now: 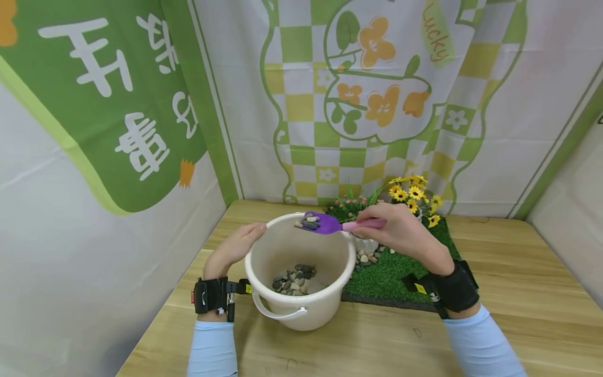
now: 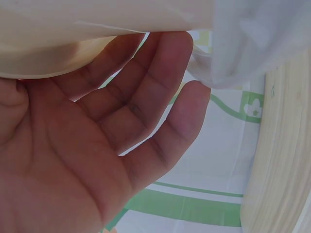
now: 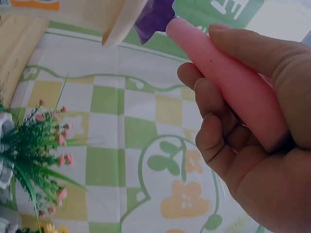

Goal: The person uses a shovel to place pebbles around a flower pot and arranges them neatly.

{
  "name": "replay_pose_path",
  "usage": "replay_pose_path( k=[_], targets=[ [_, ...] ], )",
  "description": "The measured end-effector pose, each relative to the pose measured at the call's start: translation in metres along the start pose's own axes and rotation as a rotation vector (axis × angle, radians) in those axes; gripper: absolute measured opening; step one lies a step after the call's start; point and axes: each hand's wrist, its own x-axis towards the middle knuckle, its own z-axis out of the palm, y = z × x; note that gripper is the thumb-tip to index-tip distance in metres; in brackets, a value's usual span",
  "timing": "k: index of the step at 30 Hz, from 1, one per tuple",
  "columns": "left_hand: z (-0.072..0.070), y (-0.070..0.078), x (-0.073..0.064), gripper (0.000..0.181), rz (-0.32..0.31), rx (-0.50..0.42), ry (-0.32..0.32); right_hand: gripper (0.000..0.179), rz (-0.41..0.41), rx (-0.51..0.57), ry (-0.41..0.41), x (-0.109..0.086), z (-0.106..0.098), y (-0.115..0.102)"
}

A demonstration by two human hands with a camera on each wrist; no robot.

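A white bucket [image 1: 325, 309] stands on the wooden table, with a pile of grey and tan pebbles [image 1: 294, 280] on its bottom. My left hand [image 1: 235, 243] grips the bucket's rim on the left; in the left wrist view its fingers [image 2: 160, 73] bend against the bucket's outer wall. With my right hand [image 1: 400, 228] I hold a small garden trowel [image 1: 328, 224] by its pink handle [image 3: 228, 82]. Its purple blade is level above the bucket's far rim and carries several pebbles [image 1: 311, 221]. Fingers and thumb wrap the handle in the right wrist view.
Right of the bucket lies a mat of artificial grass [image 1: 391, 280]. Yellow flowers [image 1: 414, 193], pink-flowered plants [image 3: 43, 150] and more pebbles [image 1: 367, 256] stand on it. A patterned curtain [image 1: 301, 104] hangs behind the wooden table [image 1: 518, 314]. The bucket's handle [image 1: 280, 314] hangs down in front.
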Motion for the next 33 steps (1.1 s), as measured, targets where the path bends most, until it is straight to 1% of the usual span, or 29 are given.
replay_pose_path(
  k=[5,8,12,16,24,27,33],
  targets=[
    [0.000,-0.001,0.000,0.050,0.002,0.009,-0.003,0.010,0.028,-0.006,0.036,-0.011,-0.008,0.005],
    [0.000,-0.001,-0.001,0.049,-0.007,0.008,-0.006,0.009,0.045,-0.004,0.041,-0.016,-0.012,0.008],
    [0.000,-0.002,-0.002,0.049,-0.012,0.005,-0.010,0.009,0.049,-0.006,0.045,-0.022,-0.016,0.013],
    [0.001,-0.003,-0.002,0.051,-0.016,-0.009,-0.014,0.011,0.057,-0.030,0.054,-0.026,-0.020,0.016],
    [0.001,-0.002,-0.003,0.050,0.006,-0.006,-0.007,0.011,0.054,-0.030,0.100,-0.036,-0.027,0.024],
    [0.001,-0.002,-0.003,0.049,0.002,-0.007,-0.007,0.013,0.078,-0.055,0.107,-0.043,-0.030,0.028],
    [0.000,0.001,-0.003,0.049,0.002,-0.008,-0.015,0.012,0.166,-0.121,0.110,-0.059,-0.036,0.036]
  ],
)
